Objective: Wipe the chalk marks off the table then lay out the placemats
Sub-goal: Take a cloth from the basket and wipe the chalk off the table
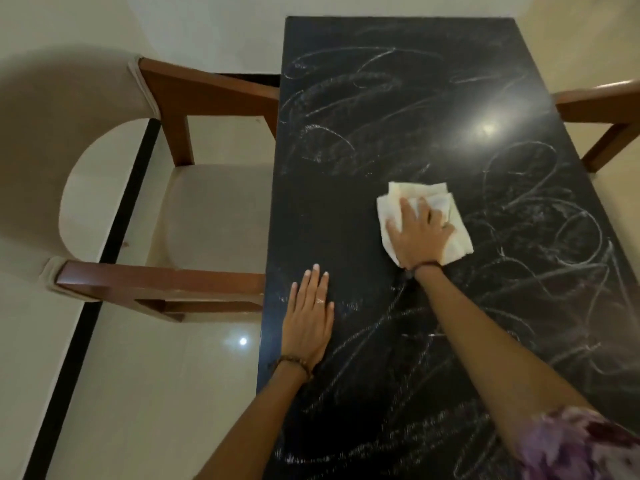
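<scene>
1. Table (398,98): black, glossy, rectangular top. White chalk marks (540,216) loop and scrawl over most of it: beyond both hands, right of the right hand, and near the forearms. A darker, nearly mark-free patch lies between the 2 hands and just beyond the left hand.
2. Cloth (450,247): pale cream, folded and creased, lying flat on the table under the right hand.
3. Orientation: the table's long axis runs away from the person. The cloth's long axis runs diagonally, from far-left to near-right of the right hand.
4. Right hand (417,233): palm down on the cloth, fingers spread and fairly straight, pressing it; arm extended forward, band at the wrist.
5. Left hand (308,320): flat on the table near its left edge, fingers straight and together, holding nothing; ring on 1 finger, beaded band at the wrist.
6. Chair (166,209): wood-armed, cushioned, left of the left hand.
</scene>
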